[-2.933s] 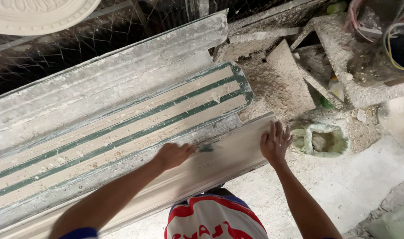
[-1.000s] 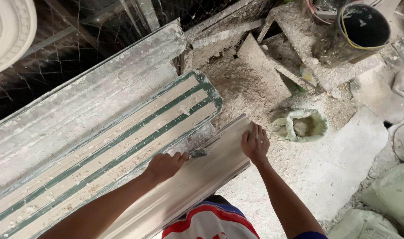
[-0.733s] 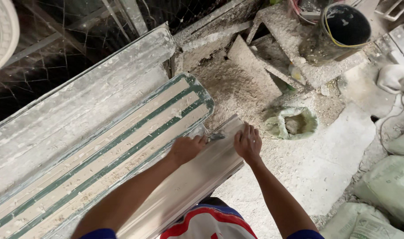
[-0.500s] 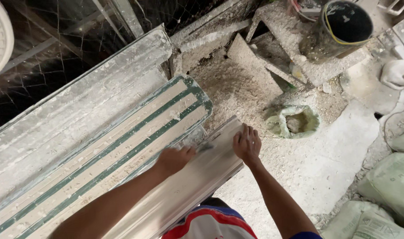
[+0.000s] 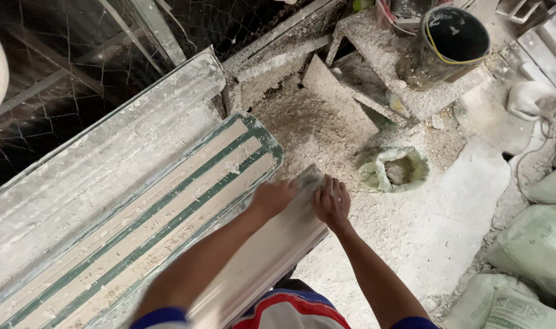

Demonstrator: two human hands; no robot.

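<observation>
A long white plaster moulding point(image 5: 259, 262) runs from my lap up to the right, lying along the edge of a green-striped casting bench point(image 5: 168, 201). My left hand point(image 5: 272, 198), blurred by motion, is closed on a small grey metal scraper point(image 5: 307, 180) at the moulding's far end. My right hand point(image 5: 331, 202) lies just right of it. Its fingers curl over the same end and hold the moulding down. The two hands are nearly touching.
A dusty grey mould point(image 5: 107, 158) lies beyond the bench, with wire mesh point(image 5: 77, 73) behind it. Rubble and plaster dust point(image 5: 320, 122) pile up ahead. An open green sack point(image 5: 395, 170), a black bucket point(image 5: 451, 42) and filled sacks point(image 5: 534, 244) stand on the right.
My left hand has slid up the moulding toward its far end, close beside my right hand. The view has shifted slightly; my right hand stays on the moulding's end.
</observation>
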